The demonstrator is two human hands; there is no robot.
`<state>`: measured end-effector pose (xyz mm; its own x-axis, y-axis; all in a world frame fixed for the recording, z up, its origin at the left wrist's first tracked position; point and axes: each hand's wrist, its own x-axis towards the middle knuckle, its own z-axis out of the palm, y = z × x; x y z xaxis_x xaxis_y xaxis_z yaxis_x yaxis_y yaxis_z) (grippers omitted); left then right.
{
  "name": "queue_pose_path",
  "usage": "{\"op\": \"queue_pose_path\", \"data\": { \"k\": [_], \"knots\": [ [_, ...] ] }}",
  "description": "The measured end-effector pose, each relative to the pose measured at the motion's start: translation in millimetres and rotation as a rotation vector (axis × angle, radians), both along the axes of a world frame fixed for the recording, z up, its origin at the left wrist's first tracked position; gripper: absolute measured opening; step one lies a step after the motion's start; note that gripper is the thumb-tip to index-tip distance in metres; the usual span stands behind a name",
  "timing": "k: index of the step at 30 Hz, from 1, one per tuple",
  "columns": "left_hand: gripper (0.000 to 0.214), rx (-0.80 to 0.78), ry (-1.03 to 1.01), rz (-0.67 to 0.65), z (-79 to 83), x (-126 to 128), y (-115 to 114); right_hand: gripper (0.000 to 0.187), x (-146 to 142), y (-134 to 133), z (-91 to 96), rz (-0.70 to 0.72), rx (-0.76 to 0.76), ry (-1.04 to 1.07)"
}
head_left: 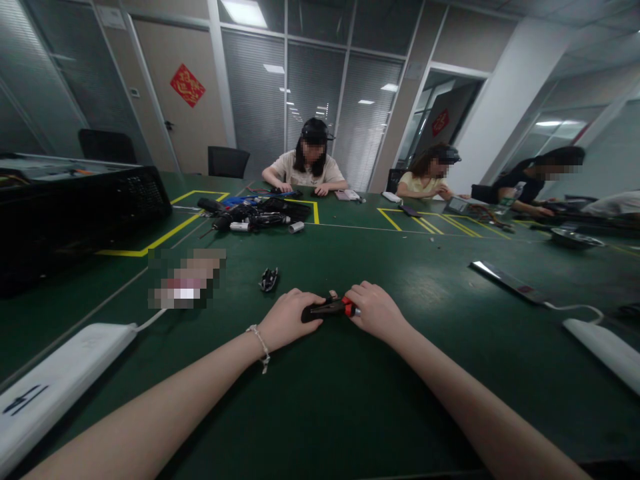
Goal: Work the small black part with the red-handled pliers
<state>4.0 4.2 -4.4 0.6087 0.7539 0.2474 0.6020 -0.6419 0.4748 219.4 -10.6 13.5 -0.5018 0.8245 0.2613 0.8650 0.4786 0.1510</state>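
Observation:
My right hand [376,311] is closed around the red handles of a pair of pliers [335,308], whose dark jaws point left. At the jaw end, my left hand [284,319] has its thumb and fingers around a small black part [310,312]. The jaws meet or overlap this part; its exact kind is hard to make out. Both hands are low over the green table [320,400]. Beyond my left hand lies a small black piece [269,280] with light edges, touched by neither hand.
A heap of tools with a power drill [225,219] and white cylinders [297,227] is farther back. A large black computer case [85,213] stands left. White power banks [65,380] with cabled phones lie on both sides. Across the table, a person [310,160] and others sit working.

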Motion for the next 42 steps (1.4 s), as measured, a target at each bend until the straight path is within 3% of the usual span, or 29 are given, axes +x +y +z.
{"op": "queue_pose_path", "data": {
  "k": [42],
  "knots": [
    [0.037, -0.002, 0.005, -0.004, -1.0, -0.1, 1.2, 0.015, -0.3, 0.2, -1.8, 0.002, 0.000, 0.023]
  ]
}}
